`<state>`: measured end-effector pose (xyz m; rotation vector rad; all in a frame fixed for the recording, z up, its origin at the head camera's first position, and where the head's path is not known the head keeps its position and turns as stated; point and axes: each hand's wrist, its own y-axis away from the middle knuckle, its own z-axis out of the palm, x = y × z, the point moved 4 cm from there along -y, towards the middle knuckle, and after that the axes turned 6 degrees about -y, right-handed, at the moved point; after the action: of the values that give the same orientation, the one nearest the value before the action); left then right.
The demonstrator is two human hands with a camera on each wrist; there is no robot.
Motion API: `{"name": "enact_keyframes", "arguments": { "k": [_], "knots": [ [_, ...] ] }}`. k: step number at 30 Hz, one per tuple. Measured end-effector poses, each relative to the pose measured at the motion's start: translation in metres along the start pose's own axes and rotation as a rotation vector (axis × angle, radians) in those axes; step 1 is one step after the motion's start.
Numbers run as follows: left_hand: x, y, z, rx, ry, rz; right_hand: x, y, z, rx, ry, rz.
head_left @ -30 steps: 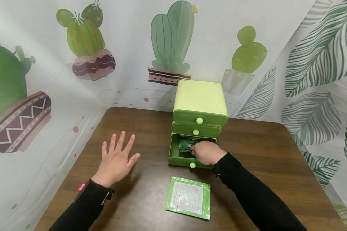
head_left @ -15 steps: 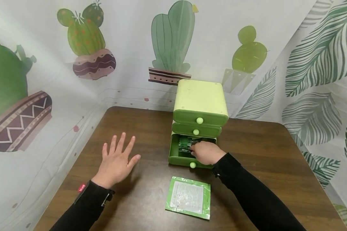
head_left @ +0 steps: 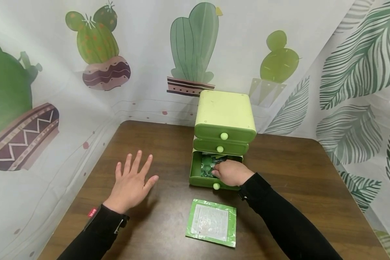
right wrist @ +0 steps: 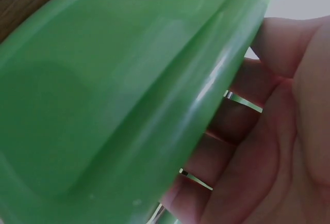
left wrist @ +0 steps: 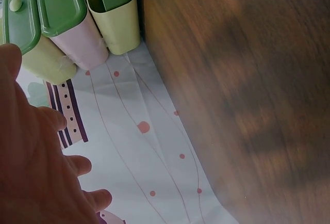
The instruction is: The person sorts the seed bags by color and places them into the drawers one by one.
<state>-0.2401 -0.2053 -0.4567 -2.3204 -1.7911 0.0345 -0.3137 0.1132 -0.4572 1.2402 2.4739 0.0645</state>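
In the head view, my right hand [head_left: 232, 172] reaches into the pulled-out bottom drawer [head_left: 195, 169] of a small green drawer unit [head_left: 225, 108]. Its thumb and fingers pinch a shiny dark-green packet [head_left: 207, 167] inside; the fingertips are partly hidden. The right wrist view has the drawer front [right wrist: 118, 90] close up, with my curled fingers [right wrist: 211, 157] behind its rim. My left hand [head_left: 128, 189] is spread with straight fingers above the left of the table, holding nothing. A flat green sachet [head_left: 211, 222] with a white printed panel lies in front of the unit.
Above the bottom drawer, the middle drawer [head_left: 221, 146] and top drawer [head_left: 225, 133] are closed, each with a round knob. The brown wooden table [head_left: 299, 173] carries the unit near its back edge, against a cactus-print cloth [head_left: 143, 72].
The dark-green packet has shifted slightly toward the drawer front, with my right fingers at its edge. My left hand stays spread, nearly still. The flat sachet has not moved.
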Motion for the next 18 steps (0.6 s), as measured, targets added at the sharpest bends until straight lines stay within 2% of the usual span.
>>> {"name": "enact_keyframes", "arguments": {
  "k": [4, 6, 12, 15, 18],
  "knots": [
    [0.003, 0.000, 0.004, 0.003, -0.008, 0.005, -0.001, 0.004, 0.000, 0.028, 0.004, 0.011],
    [0.010, 0.002, 0.008, 0.005, -0.025, 0.026, -0.005, 0.010, -0.001, 0.070, 0.016, 0.009],
    [0.049, 0.014, 0.024, -0.003, -0.030, 0.179, -0.025, 0.033, -0.004, 0.251, 0.071, -0.060],
    [0.064, 0.018, 0.025, 0.020, -0.020, 0.238, -0.035, 0.043, -0.005, 0.354, 0.125, -0.114],
    [0.073, 0.019, 0.022, 0.045, -0.018, 0.267, -0.042, 0.050, -0.002, 0.440, 0.158, -0.158]
  ]
}}
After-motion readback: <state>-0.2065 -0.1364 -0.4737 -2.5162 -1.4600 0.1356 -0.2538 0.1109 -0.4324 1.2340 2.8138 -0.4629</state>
